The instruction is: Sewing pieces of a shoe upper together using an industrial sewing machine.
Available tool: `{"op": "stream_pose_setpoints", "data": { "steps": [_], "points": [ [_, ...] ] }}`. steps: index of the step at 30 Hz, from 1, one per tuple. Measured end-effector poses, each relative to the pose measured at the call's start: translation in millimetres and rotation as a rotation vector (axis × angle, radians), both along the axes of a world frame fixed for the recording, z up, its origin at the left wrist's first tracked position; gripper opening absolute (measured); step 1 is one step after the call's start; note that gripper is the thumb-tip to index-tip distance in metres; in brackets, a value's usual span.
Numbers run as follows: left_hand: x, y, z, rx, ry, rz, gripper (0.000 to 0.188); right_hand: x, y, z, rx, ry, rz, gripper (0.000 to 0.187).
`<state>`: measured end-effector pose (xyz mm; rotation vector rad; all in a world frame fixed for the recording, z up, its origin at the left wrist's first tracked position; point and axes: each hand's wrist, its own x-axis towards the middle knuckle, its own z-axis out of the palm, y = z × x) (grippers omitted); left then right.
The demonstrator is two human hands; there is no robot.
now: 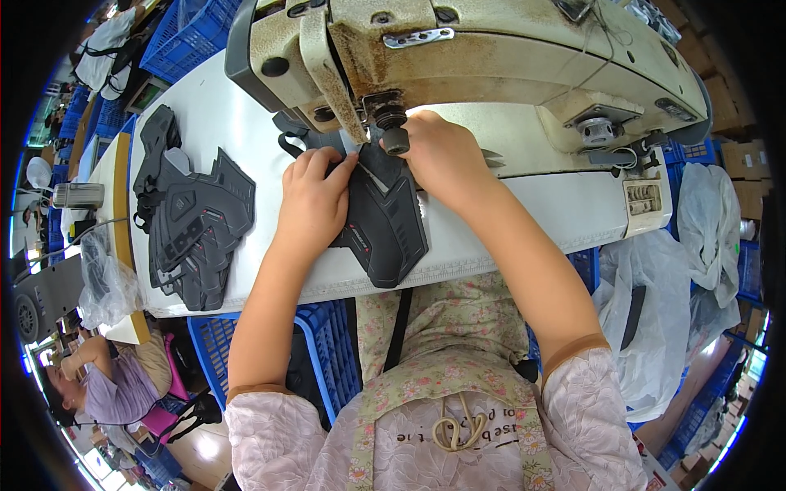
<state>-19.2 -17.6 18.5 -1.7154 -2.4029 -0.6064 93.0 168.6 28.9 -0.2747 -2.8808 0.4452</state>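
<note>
black shoe-upper piece (385, 233) flat on worktop (246, 131), long axis 12–6 o'clock under sewing machine (458, 57) | left hand (315, 200) at its 9 o'clock, fingers together pressing | right hand (438, 155) at 12–1 o'clock, curled, pressing nearer the needle

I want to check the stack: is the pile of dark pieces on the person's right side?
No, the pile of dark pieces lies left of the left hand.

Blue plastic crates (184, 33) and clear bags (655, 311) crowd a bright workshop's white table (221, 123).
</note>
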Motion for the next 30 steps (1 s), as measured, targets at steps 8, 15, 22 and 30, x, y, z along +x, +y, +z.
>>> {"op": "stream_pose_setpoints", "data": {
  "steps": [8, 15, 22, 30],
  "points": [
    [4, 1, -3, 0.048, -0.046, 0.008, 0.034, -5, 9, -2, 0.049, 0.004, -0.046, 0.025],
    [9, 2, -7, 0.05, -0.051, 0.028, 0.034, -17, 23, 4, 0.095, -0.159, 0.011, 0.025],
    [14, 5, -7, 0.106, -0.117, 0.045, 0.03, -24, 30, 5, 0.077, -0.201, -0.018, 0.024],
    [15, 7, -7, 0.114, -0.101, 0.055, 0.03, -39, 44, -4, -0.029, -0.269, -0.124, 0.035]
  ]
}}
